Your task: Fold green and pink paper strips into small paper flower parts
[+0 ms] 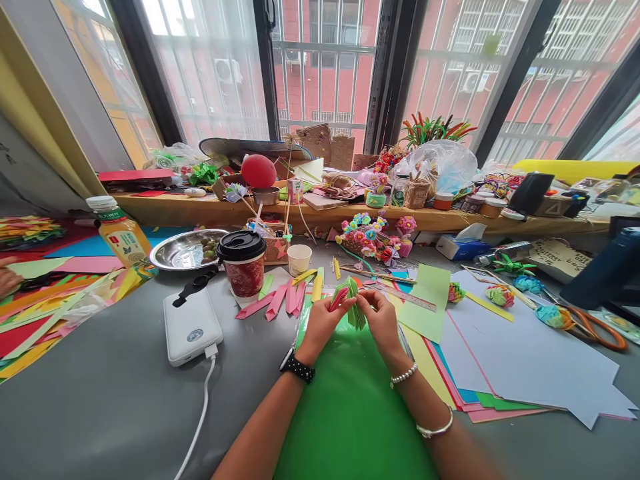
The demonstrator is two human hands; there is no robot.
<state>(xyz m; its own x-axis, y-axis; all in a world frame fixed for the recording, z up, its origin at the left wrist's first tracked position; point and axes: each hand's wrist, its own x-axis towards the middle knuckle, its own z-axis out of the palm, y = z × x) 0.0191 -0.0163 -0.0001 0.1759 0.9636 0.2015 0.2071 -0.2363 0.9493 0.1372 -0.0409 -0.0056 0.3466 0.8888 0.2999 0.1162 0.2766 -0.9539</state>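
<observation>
Between my two hands is a folded paper piece (355, 312) with green leaves and a pink pleated part. My left hand (321, 325) pinches its pink side between thumb and fingers. On the green side, the thumb and fingertips of my right hand (384, 325) press on the paper. Both hands are closed and sit above a green plastic-covered surface (350, 413). To the left of my left hand lie several pink folded paper strips (280, 299), with a yellow strip (317, 285) beside them. A light green paper sheet (429, 300) is to the right of my right hand.
On the left are a lidded coffee cup (243, 270), a white power bank (193, 327) with a cable, and a metal bowl (170, 257). On the right lie stacked paper sheets (530, 353), paper flowers (500, 295) and orange-handled scissors (597, 330). Another person's hand (7, 277) shows far left.
</observation>
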